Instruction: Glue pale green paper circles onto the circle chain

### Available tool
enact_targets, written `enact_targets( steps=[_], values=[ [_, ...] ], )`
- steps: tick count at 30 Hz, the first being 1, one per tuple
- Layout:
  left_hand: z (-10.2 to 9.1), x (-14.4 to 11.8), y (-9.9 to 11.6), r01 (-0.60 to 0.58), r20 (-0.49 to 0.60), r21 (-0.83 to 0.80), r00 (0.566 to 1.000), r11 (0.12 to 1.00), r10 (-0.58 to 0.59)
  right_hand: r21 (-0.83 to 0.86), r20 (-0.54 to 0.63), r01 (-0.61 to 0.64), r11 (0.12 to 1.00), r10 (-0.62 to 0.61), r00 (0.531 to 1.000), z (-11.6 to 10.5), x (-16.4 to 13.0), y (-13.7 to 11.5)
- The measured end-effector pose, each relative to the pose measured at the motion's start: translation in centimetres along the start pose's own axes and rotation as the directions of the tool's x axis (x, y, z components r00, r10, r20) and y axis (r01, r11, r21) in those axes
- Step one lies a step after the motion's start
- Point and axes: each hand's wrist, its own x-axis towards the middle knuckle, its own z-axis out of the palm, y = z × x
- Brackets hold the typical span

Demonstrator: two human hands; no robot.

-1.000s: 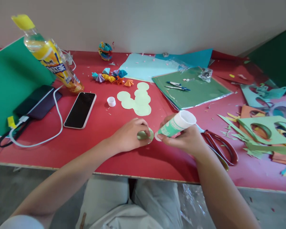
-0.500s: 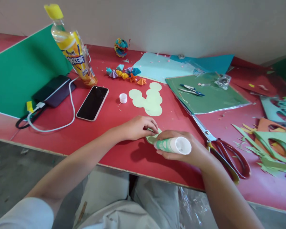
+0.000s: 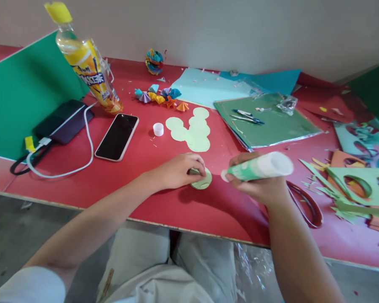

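Observation:
My left hand [image 3: 185,170] rests on the red tabletop with its fingers curled, gripping the edge of a pale green paper circle [image 3: 203,181]. A shiny smear shows on the circle's face. My right hand [image 3: 255,185] is wrapped round a green and white glue stick [image 3: 252,169], held tilted just right of the circle and apart from it. Beyond my left hand lies a group of pale green paper circles [image 3: 196,134], overlapping one another. A small white cap [image 3: 158,129] stands near them.
Left are a phone [image 3: 117,136], a power bank with a white cable [image 3: 61,122] and a tall tea bottle [image 3: 88,71]. Folded paper pieces [image 3: 159,97] lie behind. Scissors [image 3: 306,206] are partly hidden by my right hand. Pens [image 3: 248,118] lie on a green packet [image 3: 271,130]; paper scraps [image 3: 360,185] are far right.
My right hand has moved the glue stick off the paper circle, to the right and slightly up. My left hand keeps its hold on the circle. The view has shifted slightly.

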Motion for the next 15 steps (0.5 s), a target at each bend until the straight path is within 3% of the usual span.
enact_targets(
  steps=[2, 4, 10, 15],
  values=[
    [0.4, 0.0, 0.1, 0.003, -0.019, 0.048, 1.000, 0.999, -0.002, 0.085, -0.158, -0.005, 0.996, 0.019, 0.987, -0.2, 0.2, -0.1],
    [0.8, 0.1, 0.3, 0.025, -0.041, 0.066, 0.999, 0.998, -0.022, 0.121, -0.209, -0.005, 0.993, 0.030, 0.977, -0.1, 0.4, -0.4],
    [1.3, 0.1, 0.6, 0.077, -0.070, 0.092, 0.995, 0.993, -0.071, 0.047, -0.138, -0.004, 0.999, 0.010, 0.990, 0.0, 0.5, -0.5],
    [0.4, 0.0, 0.5, 0.038, -0.001, 0.018, 0.999, 0.999, -0.038, 0.033, -0.114, -0.030, 0.999, 0.034, 0.993, -0.2, 0.5, -0.4]
  ],
)
